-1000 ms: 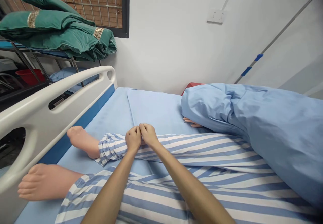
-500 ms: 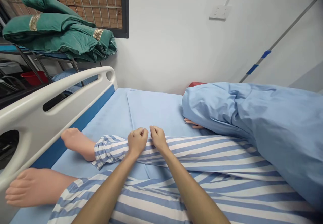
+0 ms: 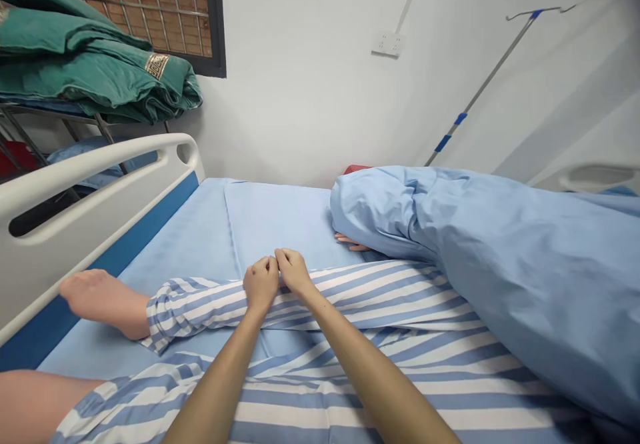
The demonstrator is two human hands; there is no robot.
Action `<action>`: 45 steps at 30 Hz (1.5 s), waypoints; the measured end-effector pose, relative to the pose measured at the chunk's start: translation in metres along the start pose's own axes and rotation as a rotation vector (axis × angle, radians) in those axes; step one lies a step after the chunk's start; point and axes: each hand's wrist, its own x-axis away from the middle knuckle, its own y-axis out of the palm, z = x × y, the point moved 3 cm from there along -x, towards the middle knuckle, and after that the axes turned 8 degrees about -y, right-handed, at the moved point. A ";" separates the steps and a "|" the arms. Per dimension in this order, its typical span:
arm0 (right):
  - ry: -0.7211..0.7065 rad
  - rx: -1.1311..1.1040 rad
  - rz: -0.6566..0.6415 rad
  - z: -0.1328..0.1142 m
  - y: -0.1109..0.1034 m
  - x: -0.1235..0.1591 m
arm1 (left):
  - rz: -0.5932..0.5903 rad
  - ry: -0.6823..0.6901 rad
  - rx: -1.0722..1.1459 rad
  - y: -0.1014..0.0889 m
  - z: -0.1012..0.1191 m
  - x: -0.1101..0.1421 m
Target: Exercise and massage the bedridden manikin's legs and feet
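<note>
My left hand (image 3: 261,282) and my right hand (image 3: 294,272) are closed in fists, side by side and knuckle to knuckle. They rest over the shin of the far leg, on blue-and-white striped trousers (image 3: 365,294). The cloth around them is not bunched, and I see nothing in either fist. The legs belong to a figure that looks like a manikin lying on the bed. Its far bare foot (image 3: 105,301) points left, while the near foot (image 3: 40,401) is cut off by the frame.
A light blue quilt (image 3: 480,244) covers the figure's upper part, with fingertips (image 3: 353,242) showing beneath. At left stands the white bed end board (image 3: 90,171). Behind it are folded green bedding (image 3: 100,71) and a rack. An IV pole (image 3: 480,91) leans across the right background.
My fists were together, moved a little apart half a second ago, and are together again on the same leg. The view has swung right, showing more of the IV pole.
</note>
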 end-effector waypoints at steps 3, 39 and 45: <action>-0.126 0.208 -0.045 -0.006 -0.022 0.003 | 0.016 0.014 -0.029 0.002 0.001 0.001; -0.085 0.220 0.040 0.010 -0.111 0.006 | -0.035 0.045 -0.077 0.040 0.034 0.011; -0.050 0.103 0.093 0.027 -0.114 0.009 | -0.048 0.071 -0.074 0.039 0.035 0.011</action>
